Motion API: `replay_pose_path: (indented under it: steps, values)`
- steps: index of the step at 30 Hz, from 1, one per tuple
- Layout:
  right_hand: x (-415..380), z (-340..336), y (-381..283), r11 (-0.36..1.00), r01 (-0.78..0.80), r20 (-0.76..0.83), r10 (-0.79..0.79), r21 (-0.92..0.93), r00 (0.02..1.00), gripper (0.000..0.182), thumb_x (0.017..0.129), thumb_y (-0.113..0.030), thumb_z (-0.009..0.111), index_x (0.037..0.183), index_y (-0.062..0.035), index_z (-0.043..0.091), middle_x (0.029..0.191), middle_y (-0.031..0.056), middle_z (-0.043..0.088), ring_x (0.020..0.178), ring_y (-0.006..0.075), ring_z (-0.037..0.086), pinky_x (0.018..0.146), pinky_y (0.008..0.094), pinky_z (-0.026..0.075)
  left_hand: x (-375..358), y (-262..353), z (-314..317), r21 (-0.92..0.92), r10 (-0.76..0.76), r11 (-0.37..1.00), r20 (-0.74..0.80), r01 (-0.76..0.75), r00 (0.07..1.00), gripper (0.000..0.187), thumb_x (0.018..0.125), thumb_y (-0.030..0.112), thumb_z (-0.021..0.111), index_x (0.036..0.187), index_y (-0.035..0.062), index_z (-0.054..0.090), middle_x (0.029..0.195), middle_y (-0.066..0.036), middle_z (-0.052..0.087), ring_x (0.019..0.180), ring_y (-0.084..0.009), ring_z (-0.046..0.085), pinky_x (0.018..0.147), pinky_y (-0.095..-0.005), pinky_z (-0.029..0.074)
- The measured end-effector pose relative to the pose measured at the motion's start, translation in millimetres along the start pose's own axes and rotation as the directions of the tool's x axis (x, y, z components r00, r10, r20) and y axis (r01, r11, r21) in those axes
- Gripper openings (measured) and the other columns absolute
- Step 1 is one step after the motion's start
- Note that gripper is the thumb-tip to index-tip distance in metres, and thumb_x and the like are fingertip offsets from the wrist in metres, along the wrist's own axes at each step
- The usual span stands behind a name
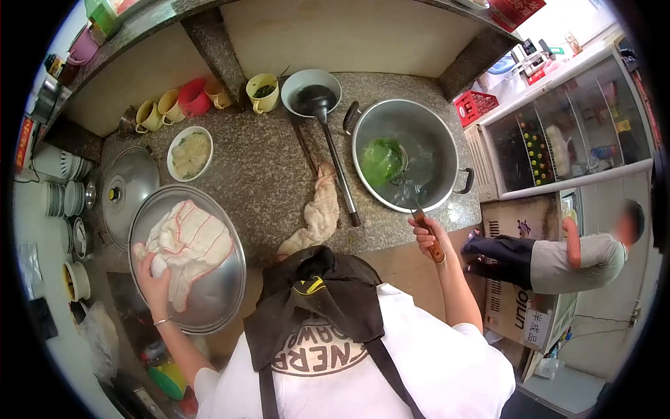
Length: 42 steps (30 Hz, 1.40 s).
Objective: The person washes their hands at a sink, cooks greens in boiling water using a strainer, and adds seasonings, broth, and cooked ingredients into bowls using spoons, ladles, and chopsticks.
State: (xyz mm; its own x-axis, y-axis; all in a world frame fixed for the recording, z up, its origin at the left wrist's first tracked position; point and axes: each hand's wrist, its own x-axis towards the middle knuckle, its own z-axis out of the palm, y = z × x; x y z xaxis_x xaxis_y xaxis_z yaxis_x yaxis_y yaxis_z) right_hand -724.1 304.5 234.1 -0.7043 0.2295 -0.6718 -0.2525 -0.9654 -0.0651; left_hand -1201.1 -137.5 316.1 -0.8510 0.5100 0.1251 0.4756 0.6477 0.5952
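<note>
My left hand (155, 281) is closed on a white cloth with red stripes (192, 234), bunched over a large round metal lid (227, 297). Whether the fingers also grip the lid's knob is hidden. My right hand (430, 239) grips the brown wooden handle of a strainer (428, 236). Its metal end dips into a big two-handled metal pot (450, 133). Bright green leafy vegetables (381, 160) lie in the liquid there, against the strainer's head.
A long-handled ladle (336, 157) rests across a grey bowl (292, 82). Beside it lies a twisted cloth (322, 206). Further left are a white bowl of pale food (190, 153), another lid (136, 178) and several mugs (169, 106). A person (572, 262) stands at right near a glass-door fridge (572, 133).
</note>
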Motion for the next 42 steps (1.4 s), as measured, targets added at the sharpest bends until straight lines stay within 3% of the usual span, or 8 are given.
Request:
replay_pose_path:
  steps: [9,15,19,21,24,26,32,42]
  values:
    - [-32,10,10,0.87,0.248,-0.147,-0.337,-0.427,0.93,0.033,0.089,-0.029,0.04,0.108,-0.0021,0.045,0.061,-0.0031,0.035,0.044,0.0042,0.03,0.038,0.0181,0.026,20,21,15,-0.046,0.056,0.997,0.004,-0.056,0.998,0.038,0.059,0.001,0.06,0.097,-0.0018,0.054,0.092,-0.011,0.05,0.091,-0.024,0.051,0.082,-0.0305,0.04]
    - [-47,17,7,0.83,0.342,-0.12,-0.432,-0.441,0.894,0.033,0.09,-0.029,0.041,0.109,-0.0023,0.045,0.061,-0.0029,0.034,0.043,0.0055,0.03,0.038,0.0184,0.025,30,23,24,-0.055,0.104,0.993,-0.001,-0.104,0.995,0.036,0.058,0.001,0.06,0.094,-0.0021,0.054,0.09,-0.011,0.051,0.089,-0.0252,0.052,0.081,-0.0311,0.04]
    - [-53,9,1,0.897,0.37,0.027,-0.375,-0.241,0.927,0.035,0.09,-0.029,0.042,0.11,-0.001,0.044,0.063,-0.0023,0.035,0.042,0.0048,0.03,0.036,0.0183,0.026,35,27,28,-0.042,0.11,0.993,0.008,-0.109,0.994,0.036,0.058,0.002,0.06,0.093,-0.0016,0.054,0.092,-0.012,0.051,0.09,-0.0261,0.051,0.081,-0.0321,0.04]
    - [-54,12,3,0.957,0.238,0.224,-0.272,0.167,0.936,0.035,0.089,-0.028,0.042,0.111,0.0,0.044,0.064,-0.0019,0.035,0.042,0.0044,0.031,0.036,0.0183,0.028,33,26,28,-0.076,0.1,0.992,0.004,-0.1,0.995,0.036,0.057,0.002,0.06,0.093,-0.0015,0.054,0.093,-0.012,0.052,0.091,-0.0269,0.051,0.081,-0.0328,0.04]
    - [-42,4,8,0.923,0.083,0.428,-0.252,0.375,0.868,0.039,0.088,-0.021,0.043,0.115,0.0067,0.038,0.065,-0.0006,0.033,0.043,0.0061,0.033,0.038,0.0191,0.03,35,21,35,-0.085,0.15,0.984,-0.075,-0.157,0.986,0.037,0.056,0.002,0.06,0.093,-0.0014,0.054,0.095,-0.014,0.051,0.091,-0.0289,0.051,0.081,-0.0342,0.04]
    - [-39,14,19,0.864,0.023,0.444,-0.281,0.503,0.851,0.04,0.087,-0.018,0.043,0.117,0.0078,0.037,0.065,-0.0004,0.033,0.046,0.0066,0.037,0.041,0.0193,0.035,37,18,37,-0.054,0.208,0.974,-0.143,-0.218,0.968,0.038,0.055,0.002,0.061,0.093,-0.0014,0.054,0.096,-0.014,0.051,0.091,-0.0301,0.051,0.081,-0.0349,0.04]
    - [-21,22,33,0.779,-0.032,0.436,-0.315,0.626,0.843,0.041,0.086,-0.016,0.042,0.116,0.011,0.037,0.064,0.0007,0.037,0.044,0.0069,0.04,0.042,0.0197,0.041,38,22,35,-0.092,0.124,0.987,-0.085,-0.132,0.989,0.036,0.053,0.003,0.061,0.088,-0.0026,0.054,0.097,-0.017,0.05,0.093,-0.0331,0.05,0.081,-0.0356,0.04]
    - [-16,35,36,0.787,-0.065,0.495,-0.319,0.613,0.808,0.041,0.086,-0.015,0.043,0.119,0.0101,0.036,0.06,-0.0002,0.035,0.042,0.0063,0.039,0.04,0.0196,0.039,37,21,33,-0.126,0.113,0.984,-0.09,-0.124,0.989,0.035,0.052,0.005,0.06,0.085,-0.0013,0.055,0.091,-0.016,0.05,0.091,-0.0336,0.049,0.08,-0.0372,0.04]
